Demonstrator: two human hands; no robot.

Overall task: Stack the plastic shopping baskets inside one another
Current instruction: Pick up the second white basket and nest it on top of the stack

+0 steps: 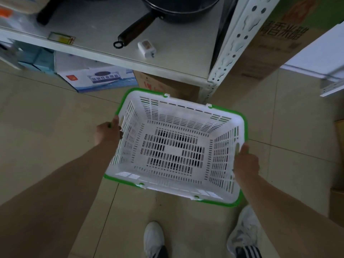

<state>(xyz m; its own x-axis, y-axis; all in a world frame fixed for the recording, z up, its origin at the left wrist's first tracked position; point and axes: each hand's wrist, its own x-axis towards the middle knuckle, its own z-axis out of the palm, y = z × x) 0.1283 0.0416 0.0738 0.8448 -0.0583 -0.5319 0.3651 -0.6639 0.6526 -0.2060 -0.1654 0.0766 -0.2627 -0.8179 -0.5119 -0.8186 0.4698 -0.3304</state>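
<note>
Head view: white slotted shopping basket with green rim held at both short ends above a tiled floor.

The basket sits at frame centre, opening upward, interior empty. The left hand, at 9 o'clock of the basket, is closed on the left end wall, thumb over the rim near the handle slot. The right hand, at 3 o'clock, is closed on the right end wall in the same manner. Two white shoes stand at 6 o'clock below the basket. At 12 o'clock, a white metal shelf carries a black wok with a long handle and a small white charger. Printed cartons sit under the shelf at 11 o'clock.
</note>
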